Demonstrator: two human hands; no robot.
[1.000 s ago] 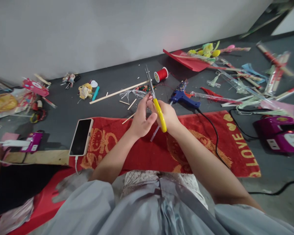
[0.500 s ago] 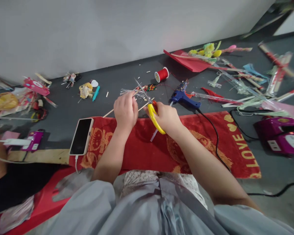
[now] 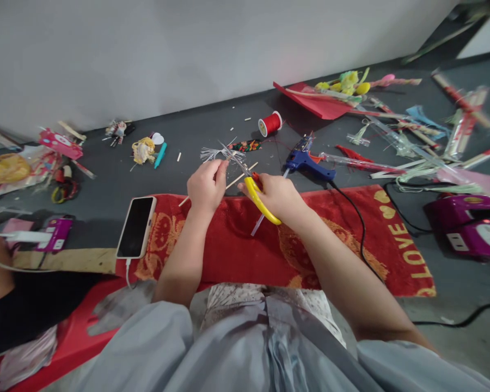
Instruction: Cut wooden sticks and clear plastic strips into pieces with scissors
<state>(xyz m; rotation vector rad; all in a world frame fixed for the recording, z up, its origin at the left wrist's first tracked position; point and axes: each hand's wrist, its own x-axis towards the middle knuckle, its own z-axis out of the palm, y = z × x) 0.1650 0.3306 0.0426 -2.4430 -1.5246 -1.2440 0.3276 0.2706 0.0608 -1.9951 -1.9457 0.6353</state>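
Note:
My right hand [image 3: 280,197] grips yellow-handled scissors [image 3: 258,197] with the blades pointing up and left toward a thin wooden stick [image 3: 237,179]. My left hand [image 3: 206,186] is closed around that stick, which carries a tuft of silvery strands [image 3: 216,153] at its far end. Both hands hover above the far edge of a red towel [image 3: 245,250] with gold print. A thin clear rod [image 3: 258,224] lies on the towel under my right hand.
A phone [image 3: 135,227] on a cable lies at the towel's left end. A blue glue gun [image 3: 308,162] and a red thread spool [image 3: 269,123] sit beyond my hands. Craft sticks and wrappers [image 3: 396,130] litter the right. Purple devices [image 3: 469,223] stand far right.
The scissors tilted from upright down to the left toward the stick. My left hand moved left, picked up the stick with the tuft and lifted it slightly.

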